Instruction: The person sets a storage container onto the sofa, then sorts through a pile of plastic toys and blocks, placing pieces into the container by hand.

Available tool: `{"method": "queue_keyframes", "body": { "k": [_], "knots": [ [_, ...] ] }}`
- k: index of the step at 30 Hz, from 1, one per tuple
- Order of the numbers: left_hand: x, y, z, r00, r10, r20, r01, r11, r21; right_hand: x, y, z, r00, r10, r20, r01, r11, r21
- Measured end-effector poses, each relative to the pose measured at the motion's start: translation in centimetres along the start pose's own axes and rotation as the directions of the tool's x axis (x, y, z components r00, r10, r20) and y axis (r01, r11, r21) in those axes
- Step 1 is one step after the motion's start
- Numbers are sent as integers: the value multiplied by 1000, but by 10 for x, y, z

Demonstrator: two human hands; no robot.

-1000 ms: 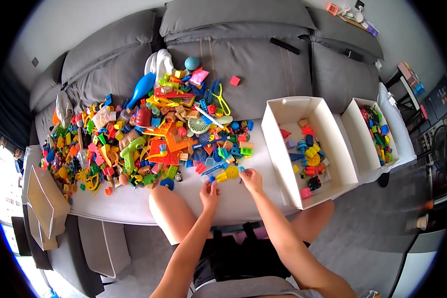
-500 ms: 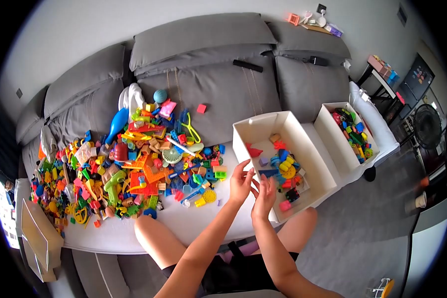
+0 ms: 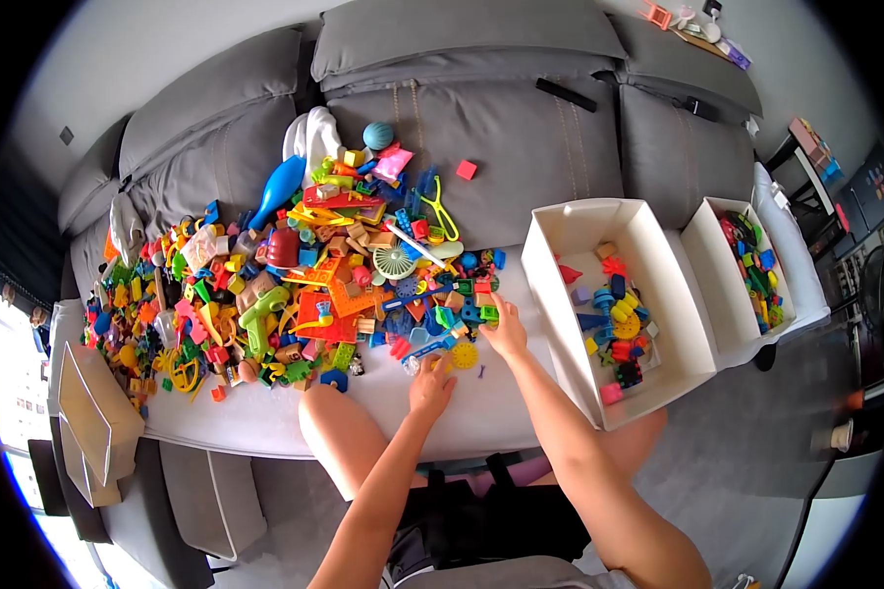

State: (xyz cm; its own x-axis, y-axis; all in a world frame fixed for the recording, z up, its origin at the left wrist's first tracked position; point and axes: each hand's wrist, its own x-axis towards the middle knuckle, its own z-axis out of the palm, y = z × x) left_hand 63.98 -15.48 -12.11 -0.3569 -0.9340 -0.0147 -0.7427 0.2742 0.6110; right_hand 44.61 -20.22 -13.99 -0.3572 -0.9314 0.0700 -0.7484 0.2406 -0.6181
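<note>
A large heap of mixed toys [image 3: 339, 304] lies on the grey sofa. My left hand [image 3: 430, 388] is at the heap's front edge, beside a yellow disc [image 3: 464, 355] and a blue toy strip [image 3: 427, 349]; its fingertips are partly hidden among small toys. My right hand [image 3: 504, 331] reaches the heap's right edge, its fingers apart, next to green blocks [image 3: 488, 312]. Whether its fingertips touch a block is too small to tell. To the right, a white box [image 3: 673, 344] holds several toys, a yellow wheel and a pink block among them.
A second white box [image 3: 707, 257] with toys stands farther right. An empty-looking cream box [image 3: 98, 412] is at the left, with a grey bin [image 3: 211, 491] below. A red cube [image 3: 467, 170] and black remote [image 3: 566, 94] lie on the sofa.
Both hands have moved left from the near white box back to the heap and are now apart. The camera view has turned back to the left.
</note>
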Motion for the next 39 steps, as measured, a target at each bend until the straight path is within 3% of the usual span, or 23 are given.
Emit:
{"method": "queue_keyframes", "body": {
  "k": [2, 7, 10, 11, 12, 14, 16, 18, 21, 22, 24, 26, 28, 30, 31, 32, 34, 35, 37, 39],
  "knots": [
    [4, -5, 2, 1000, -12, 15, 13, 999, -44, 4, -1, -1, 996, -13, 91, 12, 1000, 12],
    [6, -9, 8, 998, 25, -62, -30, 996, -84, -33, -3, 3, 993, -103, 50, 100, 993, 59],
    [2, -11, 12, 989, 37, -144, -49, 996, -79, -56, 4, 10, 983, -154, -99, 177, 938, 298],
    [-1, -11, 15, 974, 58, -218, -79, 993, -86, -61, 8, 12, 998, -44, -36, 54, 940, 337],
    [-3, -13, 21, 953, 79, -291, -110, 990, -91, -64, 10, 10, 994, 94, 48, -106, 861, 498],
    [-8, -17, 33, 943, -225, -245, 96, 889, -447, -70, 13, 7, 913, 305, 270, -401, 563, 723],
    [-2, -7, 35, 862, -474, -179, 205, 649, -733, -76, -4, -17, 889, 362, 281, -439, 502, 745],
    [10, 25, 32, 740, -667, -90, 183, 328, -927, -82, -24, -44, 871, 395, 292, -458, 437, 774],
    [44, 79, 33, 855, -519, 4, 117, 185, -976, -86, -53, -101, 875, 365, 317, -412, 219, 885],
    [53, 108, 25, 895, -444, 47, 116, 131, -985, -82, -50, -115, 888, 398, 230, -308, 143, 941],
    [61, 164, 8, 994, -84, 66, 70, 45, -997, -82, -44, -137, 879, 469, 81, -88, -6, 996],
    [61, 207, -6, 997, 72, 36, 28, 110, -993, -81, -57, -173, 772, 634, -26, 140, -130, 982],
    [64, 204, 11, 997, 67, -35, -53, 289, -956, -82, -58, -181, 736, 677, 11, 131, -158, 979],
    [58, 170, 38, 997, -24, -75, -56, 457, -888, -86, -59, -166, 826, 562, 32, -29, -16, 999],
    [52, 150, 47, 976, -86, -201, -101, 636, -765, -87, -52, -150, 892, 452, 11, -76, 127, 989],
    [42, 127, 54, 966, -91, -244, -110, 706, -700, -86, -47, -134, 914, 404, 41, -128, 190, 973],
    [25, 84, 54, 984, -133, -115, 51, 843, -535, -79, -34, -98, 922, 353, 157, -279, 328, 903],
    [16, 67, 53, 980, -85, -178, 20, 939, -343, -75, -28, -81, 929, 333, 160, -309, 463, 831],
    [6, 45, 46, 964, 50, -261, -29, 996, 85, -62, -9, -42, 988, 157, 13, -140, 838, 527],
    [2, 42, 31, 982, -36, -186, 66, 985, 159, -50, -13, -20, 998, -3, -57, 14, 983, 186]
  ]
}}
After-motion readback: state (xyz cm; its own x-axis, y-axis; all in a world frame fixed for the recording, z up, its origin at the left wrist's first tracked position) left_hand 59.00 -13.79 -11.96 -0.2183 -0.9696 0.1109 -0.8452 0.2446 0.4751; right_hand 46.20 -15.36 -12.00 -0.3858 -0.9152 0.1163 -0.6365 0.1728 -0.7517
